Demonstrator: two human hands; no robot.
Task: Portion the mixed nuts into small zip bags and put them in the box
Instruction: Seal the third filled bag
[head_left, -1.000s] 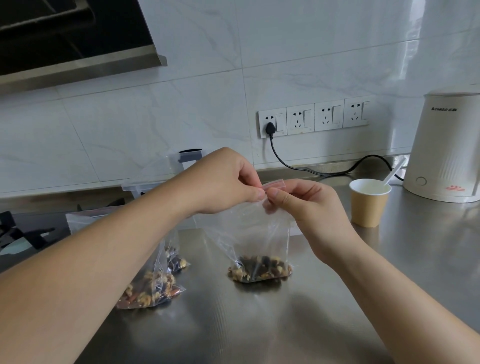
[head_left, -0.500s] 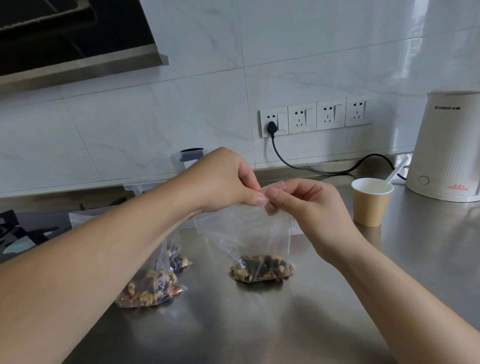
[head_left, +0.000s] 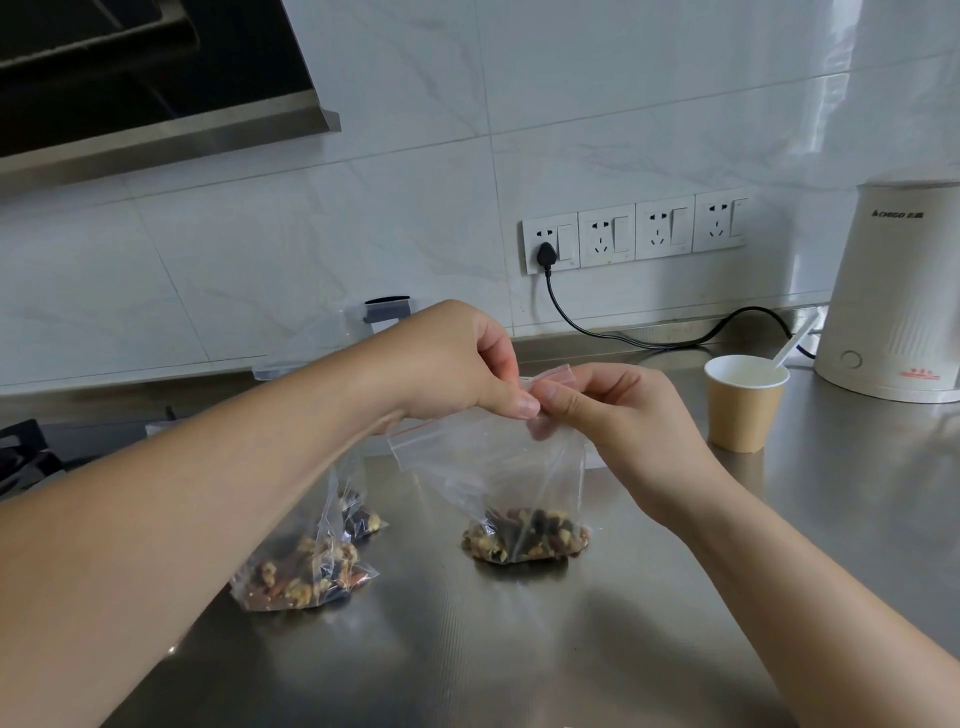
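We see a small clear zip bag (head_left: 511, 470) standing upright left of the paper cup (head_left: 744, 402), with mixed nuts (head_left: 524, 535) at its bottom and its top pinched. Further left of the cup, two more filled bags (head_left: 306, 564) stand close together.

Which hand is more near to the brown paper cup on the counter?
The right hand. It pinches the zip bag top just left of the paper cup, without touching it. The left hand pinches the same bag top farther left, beyond the right hand.
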